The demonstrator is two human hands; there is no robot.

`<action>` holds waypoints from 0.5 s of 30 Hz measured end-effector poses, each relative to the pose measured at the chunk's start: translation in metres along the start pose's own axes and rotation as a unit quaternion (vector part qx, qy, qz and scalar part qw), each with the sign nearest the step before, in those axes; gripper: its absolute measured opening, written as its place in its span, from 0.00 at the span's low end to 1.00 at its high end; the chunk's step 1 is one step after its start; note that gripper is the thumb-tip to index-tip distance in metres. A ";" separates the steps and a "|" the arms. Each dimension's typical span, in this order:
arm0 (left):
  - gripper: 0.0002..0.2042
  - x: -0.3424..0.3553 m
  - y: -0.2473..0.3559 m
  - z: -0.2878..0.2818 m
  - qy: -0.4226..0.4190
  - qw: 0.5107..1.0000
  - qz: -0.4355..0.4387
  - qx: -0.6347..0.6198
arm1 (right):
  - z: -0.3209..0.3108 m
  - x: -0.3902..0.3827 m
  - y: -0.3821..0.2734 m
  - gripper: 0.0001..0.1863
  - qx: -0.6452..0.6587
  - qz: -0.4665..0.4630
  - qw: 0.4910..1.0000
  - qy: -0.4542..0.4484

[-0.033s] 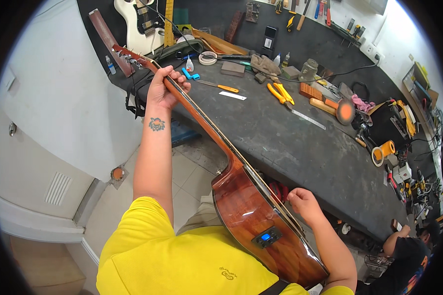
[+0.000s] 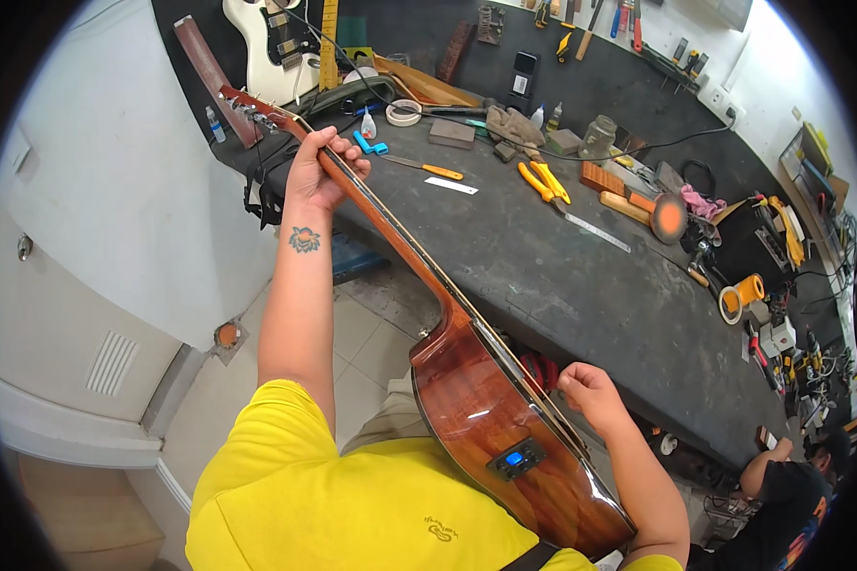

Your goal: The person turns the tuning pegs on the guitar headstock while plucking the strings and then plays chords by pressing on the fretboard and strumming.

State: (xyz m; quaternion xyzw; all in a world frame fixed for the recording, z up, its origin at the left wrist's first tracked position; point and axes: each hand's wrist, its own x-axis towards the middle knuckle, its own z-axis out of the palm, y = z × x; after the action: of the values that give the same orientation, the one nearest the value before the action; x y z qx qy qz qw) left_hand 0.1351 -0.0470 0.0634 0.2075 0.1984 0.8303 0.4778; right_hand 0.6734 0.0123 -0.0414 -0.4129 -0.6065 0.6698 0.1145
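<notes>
An acoustic guitar (image 2: 486, 409) with a glossy reddish-brown body leans across my front, its neck slanting up to the left. My left hand (image 2: 319, 169) wraps round the neck near the headstock (image 2: 250, 109), fingers curled over the fretboard edge. Beside the guitar's top, over the string side, my right hand (image 2: 588, 390) is closed with thumb and fingers together. Whatever it may pinch is hidden. A small control panel (image 2: 516, 459) with a lit blue screen sits in the guitar's side. The strings and the front face are mostly turned away from view.
The dark workbench (image 2: 505, 247) bears orange-handled pliers (image 2: 543, 181), a metal ruler (image 2: 595, 231), an orange-handled knife (image 2: 442, 171), a blue string winder (image 2: 369, 145) and tape (image 2: 403, 112). A white electric guitar (image 2: 267, 57) stands behind. At lower right, another person (image 2: 781, 495) holds a phone.
</notes>
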 end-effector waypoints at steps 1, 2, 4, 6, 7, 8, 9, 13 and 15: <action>0.09 0.000 -0.001 -0.004 -0.017 1.000 -0.003 -0.005 | -0.005 -0.002 -0.001 0.11 -0.001 -0.001 1.000 -0.001; 0.09 0.001 -0.002 -0.008 -0.017 1.000 -0.002 -0.006 | -0.011 -0.005 -0.002 0.10 0.041 0.006 0.996 -0.078; 0.12 0.007 -0.006 -0.014 -0.128 0.990 0.004 -0.062 | -0.009 -0.011 -0.007 0.09 0.083 0.010 0.985 -0.153; 0.16 0.008 -0.006 -0.019 -0.253 0.966 0.010 -0.058 | 0.009 -0.013 -0.022 0.05 -0.279 -0.065 0.958 -0.008; 0.17 0.006 -0.007 -0.019 -0.276 0.958 0.017 -0.068 | 0.013 -0.018 -0.029 0.06 -0.286 -0.064 0.956 0.008; 0.19 0.004 -0.006 -0.018 -0.299 0.951 0.025 -0.078 | 0.009 -0.017 -0.029 0.06 -0.288 -0.066 0.955 0.008; 0.20 0.014 -0.003 -0.029 -0.342 0.938 0.034 -0.057 | 0.001 -0.016 -0.026 0.07 -0.122 -0.060 0.987 -0.080; 0.21 0.029 -0.010 -0.030 -0.348 0.935 0.057 -0.041 | -0.012 -0.009 -0.005 0.08 -0.054 -0.017 0.987 -0.149; 0.21 0.032 -0.017 -0.029 -0.336 0.935 0.074 -0.081 | 0.003 -0.007 0.000 0.08 -0.379 -0.059 0.922 0.049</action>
State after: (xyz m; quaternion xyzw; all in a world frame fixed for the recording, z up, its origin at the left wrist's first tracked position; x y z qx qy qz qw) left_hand 0.1176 -0.0149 0.0351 0.4492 -0.0574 0.7584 0.4689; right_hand 0.6754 0.0062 -0.0385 -0.4212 -0.8318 0.3610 0.0182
